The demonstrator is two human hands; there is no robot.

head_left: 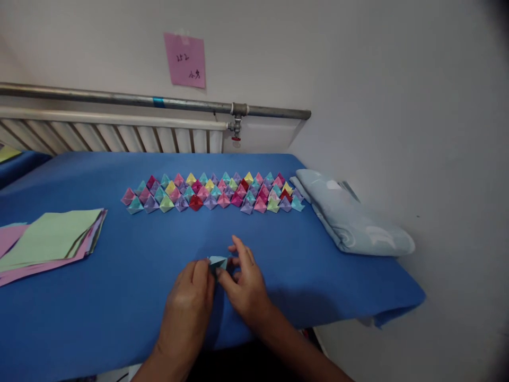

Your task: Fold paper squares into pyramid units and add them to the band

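A small light-blue folded paper (218, 261) is held between my two hands near the front of the blue-covered table (131, 302). My left hand (190, 302) grips its left side with curled fingers. My right hand (247, 286) pinches its right side between thumb and fingers, the index finger raised off the paper. Behind my hands, several folded paper boats (195, 202) stand in rows, in pink, red, yellow, green, purple and blue. The lower part of the held paper is hidden by my fingers.
Stacked coloured sheets (55, 233) lie at the left. A folded pale-blue cloth (353, 220) rests at the right by the wall. Behind the table are a white radiator (115, 137) and a metal pipe (119, 99). A pink note (185, 61) hangs above.
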